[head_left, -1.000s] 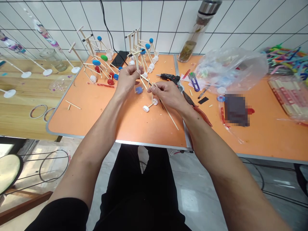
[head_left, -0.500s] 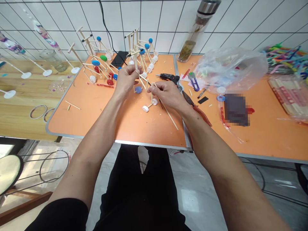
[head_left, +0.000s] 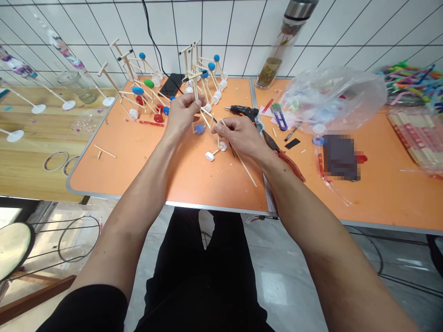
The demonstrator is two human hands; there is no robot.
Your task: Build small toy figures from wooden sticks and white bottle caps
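- Head camera: I saw a little stick frame [head_left: 206, 119] near the middle of the orange table [head_left: 194, 184], between the person's two hands. Two white wheels [head_left: 209, 157] sat on the table at its near end, with a short stick joining them.
- The left hand [head_left: 187, 109] pinched the frame's upper sticks with its thumb and fingers. Some sticks poked up above it.
- The right hand [head_left: 238, 134] was closed on the frame's lower part, thumb against finger. A long stick [head_left: 246, 169] poked out below it, slanting toward the table's near edge. I could not tell if that stick was joined to the frame.
- Just beside the frame, toward the left arm, lay a small blue piece [head_left: 199, 129].
- Behind the right hand was a black glue gun [head_left: 244, 111]. Pliers [head_left: 290, 166] with red handles lay partly under the right arm, and small blue-and-green snips [head_left: 279, 117] lay near them.
- Behind the left hand stood more stick models [head_left: 137, 90] with blue, green, red and white round bits. A black phone [head_left: 172, 85] lay among them.
- Farther right I saw a tall bottle [head_left: 272, 69] by the tiled wall, a clear plastic bag [head_left: 332, 99], a pack of flat sticks [head_left: 413, 138] and a bright, tangled pile [head_left: 411, 85].
- Far left, a wooden table [head_left: 20, 157] held a glass jar [head_left: 81, 90] and two rings [head_left: 56, 160].
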